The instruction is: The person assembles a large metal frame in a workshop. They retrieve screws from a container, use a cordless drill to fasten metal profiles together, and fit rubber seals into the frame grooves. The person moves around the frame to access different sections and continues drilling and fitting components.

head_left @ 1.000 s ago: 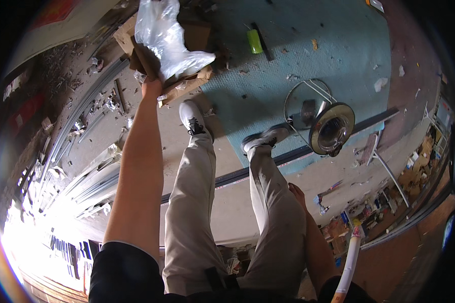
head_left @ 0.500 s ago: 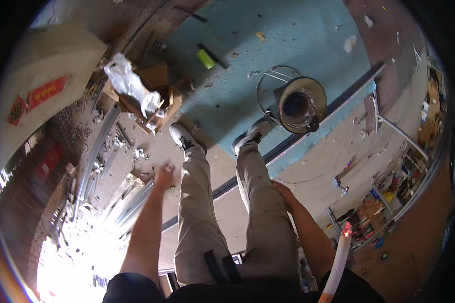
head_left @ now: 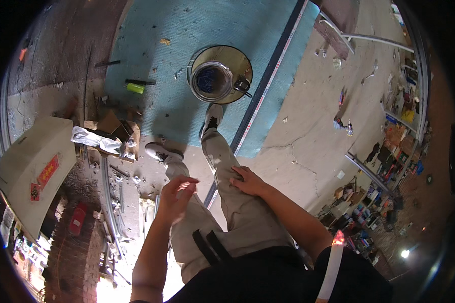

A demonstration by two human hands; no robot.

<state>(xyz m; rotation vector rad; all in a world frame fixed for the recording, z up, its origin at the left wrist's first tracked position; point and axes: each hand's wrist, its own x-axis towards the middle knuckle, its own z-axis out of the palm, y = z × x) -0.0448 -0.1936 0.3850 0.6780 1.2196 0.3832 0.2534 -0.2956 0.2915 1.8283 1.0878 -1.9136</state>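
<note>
My left hand (head_left: 178,199) hovers over my left thigh, fingers loosely bent and a gap beside the thumb; nothing shows in it. My right hand (head_left: 245,181) lies on my right thigh with fingers apart, touching only the trousers (head_left: 253,217). Ahead of my right shoe stands a round stool (head_left: 240,58). On it are a round metal bowl (head_left: 226,91) with dark blue slender pieces inside and a small black object (head_left: 241,83) with a loop. A lit cigarette (head_left: 332,267) juts into view at the lower right.
A blue mat (head_left: 156,60) covers the floor ahead, crossed by a long dark bar (head_left: 268,76). An open cardboard box (head_left: 131,132) with white plastic sits left, near metal profiles (head_left: 108,202). A power drill (head_left: 350,127) lies right, before crowded shelving (head_left: 394,136).
My left hand has risen from beside my left leg to above the thigh. My right hand stays on my thigh. The view has turned, and the stool appears farther left and higher.
</note>
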